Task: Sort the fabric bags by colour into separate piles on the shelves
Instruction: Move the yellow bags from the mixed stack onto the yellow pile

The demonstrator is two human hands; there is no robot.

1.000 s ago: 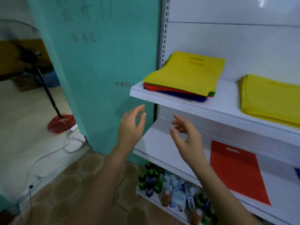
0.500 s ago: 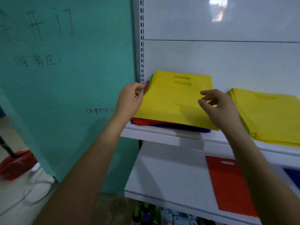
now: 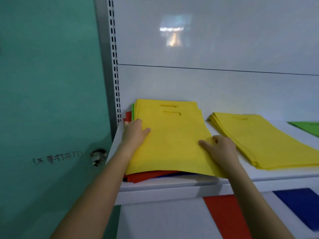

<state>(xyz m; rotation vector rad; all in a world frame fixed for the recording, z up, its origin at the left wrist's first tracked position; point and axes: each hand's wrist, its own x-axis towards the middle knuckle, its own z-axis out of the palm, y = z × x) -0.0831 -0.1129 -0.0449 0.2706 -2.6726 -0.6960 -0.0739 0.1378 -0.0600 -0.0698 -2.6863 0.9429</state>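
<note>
The top yellow bag (image 3: 172,140) covers nearly all of the stack (image 3: 148,175) under it; only slivers of green, red and blue show at its left and front edges, so the number of bags there cannot be told; the left hand (image 3: 133,133) has its fingertips out of sight past the stack's left edge; whether the right hand (image 3: 219,149) grips or merely touches is unclear; the yellow pile (image 3: 259,140) and the green bag (image 3: 309,128) run off the right edge; on the lower shelf (image 3: 164,221) the red bag (image 3: 224,216) is hidden at its top by the upper shelf (image 3: 164,192) and cut by the bottom edge; the blue bag (image 3: 300,206) is cut off at right; the handwriting (image 3: 57,157) on the door (image 3: 51,83) is too small to read.
</note>
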